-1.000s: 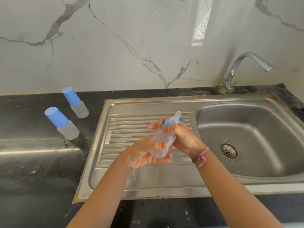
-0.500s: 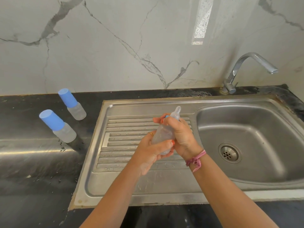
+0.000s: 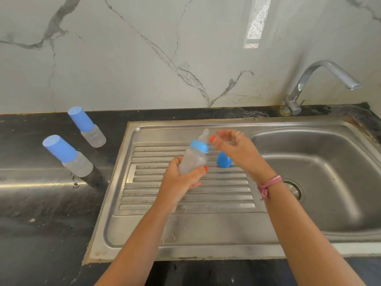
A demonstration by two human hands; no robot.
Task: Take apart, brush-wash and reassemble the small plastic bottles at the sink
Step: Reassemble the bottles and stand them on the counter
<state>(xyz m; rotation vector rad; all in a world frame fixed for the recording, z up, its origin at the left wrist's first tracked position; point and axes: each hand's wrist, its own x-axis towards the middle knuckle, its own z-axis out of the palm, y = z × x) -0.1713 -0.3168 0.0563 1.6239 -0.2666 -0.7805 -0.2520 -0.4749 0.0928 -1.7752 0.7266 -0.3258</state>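
Observation:
My left hand (image 3: 180,182) grips a small clear bottle (image 3: 192,161) by its body, above the ribbed drainboard (image 3: 185,195). The bottle carries a blue collar and a pale teat, tilted up to the right. My right hand (image 3: 237,149) hovers just right of the teat with loose fingers, holding nothing. A blue cap (image 3: 223,161) stands on the drainboard, partly hidden behind my right hand. Two more capped bottles stand on the black counter at left, one near (image 3: 68,155) and one farther back (image 3: 87,126).
The steel sink basin (image 3: 329,182) with its drain lies to the right, under a chrome tap (image 3: 321,79) that is not running. Marble wall behind. Water drops dot the black counter (image 3: 41,203) near the bottles.
My right hand has let go of the bottle's top and moved slightly right. The blue collar and teat now show, and the blue cap appears on the drainboard.

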